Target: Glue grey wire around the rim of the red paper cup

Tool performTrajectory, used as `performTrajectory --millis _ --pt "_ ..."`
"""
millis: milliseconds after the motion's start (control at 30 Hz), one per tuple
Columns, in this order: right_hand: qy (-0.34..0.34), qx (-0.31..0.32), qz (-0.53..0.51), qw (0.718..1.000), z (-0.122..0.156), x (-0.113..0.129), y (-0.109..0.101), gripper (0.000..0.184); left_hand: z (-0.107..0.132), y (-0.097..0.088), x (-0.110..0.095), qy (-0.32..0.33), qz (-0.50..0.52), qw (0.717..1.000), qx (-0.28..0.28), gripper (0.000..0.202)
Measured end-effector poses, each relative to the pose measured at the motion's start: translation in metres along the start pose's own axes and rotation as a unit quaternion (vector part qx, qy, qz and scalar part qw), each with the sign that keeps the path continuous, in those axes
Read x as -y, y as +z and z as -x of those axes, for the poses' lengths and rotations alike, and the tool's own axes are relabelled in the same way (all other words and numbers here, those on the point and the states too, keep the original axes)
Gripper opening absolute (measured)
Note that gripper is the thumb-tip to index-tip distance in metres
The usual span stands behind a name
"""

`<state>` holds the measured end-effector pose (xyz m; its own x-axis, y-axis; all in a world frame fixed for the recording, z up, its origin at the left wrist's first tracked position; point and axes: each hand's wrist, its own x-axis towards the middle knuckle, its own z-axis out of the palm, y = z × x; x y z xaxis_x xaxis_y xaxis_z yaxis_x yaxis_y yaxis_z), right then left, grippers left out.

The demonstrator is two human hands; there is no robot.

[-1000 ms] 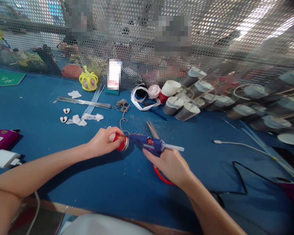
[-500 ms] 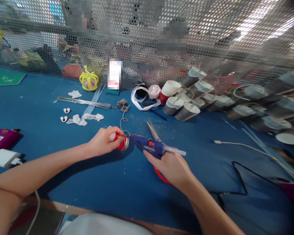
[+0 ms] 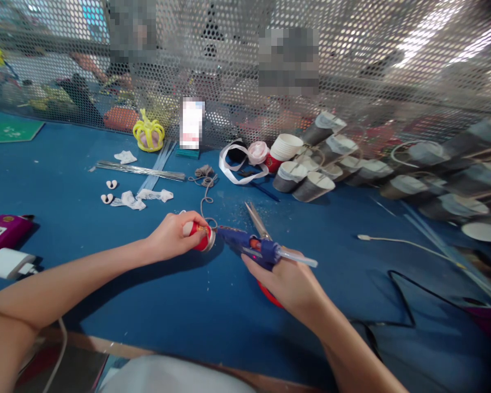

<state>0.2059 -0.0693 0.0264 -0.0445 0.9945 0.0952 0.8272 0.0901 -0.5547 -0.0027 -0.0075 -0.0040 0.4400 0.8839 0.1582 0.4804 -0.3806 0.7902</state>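
My left hand [image 3: 174, 234] is closed around a small red paper cup [image 3: 205, 240], tipped on its side above the blue table. Grey cord [image 3: 207, 199] runs from a loose bundle to the cup's edge. In my right hand [image 3: 290, 278] is a blue hot glue gun [image 3: 249, 245], a clear glue stick [image 3: 298, 258] poking out of its back end. Its nozzle points left, close to the cup; whether they touch I cannot tell. Scissors [image 3: 257, 219] with red handles lie beneath the glue gun, partly hidden by it and my right hand.
Stacked grey cups [image 3: 315, 186] fill the right rear, beside white ribbon [image 3: 227, 172]. Wires [image 3: 141, 170], glue sticks [image 3: 151, 172] and a yellow crown-shaped piece [image 3: 148, 135] lie left of centre. A black cable [image 3: 405, 300] crosses the right side. Perforated metal mesh [image 3: 229, 71] stands behind, people beyond it.
My right hand has shifted the glue gun slightly right and down, its nozzle a little farther from the cup. My left hand and the cup have barely moved.
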Motion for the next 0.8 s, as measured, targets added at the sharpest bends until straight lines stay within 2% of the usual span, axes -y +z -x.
performTrajectory --millis 333,800 --pt "0.005 -0.003 0.006 1.0 0.005 -0.0048 0.0014 0.018 0.0 -0.0005 -0.0004 -0.001 -0.002 1.0 0.005 0.015" --pt "-0.037 -0.014 -0.017 0.999 0.0082 -0.0027 -0.0018 0.018 -0.0004 -0.0002 -0.0003 -0.008 0.006 1.0 0.004 0.015"
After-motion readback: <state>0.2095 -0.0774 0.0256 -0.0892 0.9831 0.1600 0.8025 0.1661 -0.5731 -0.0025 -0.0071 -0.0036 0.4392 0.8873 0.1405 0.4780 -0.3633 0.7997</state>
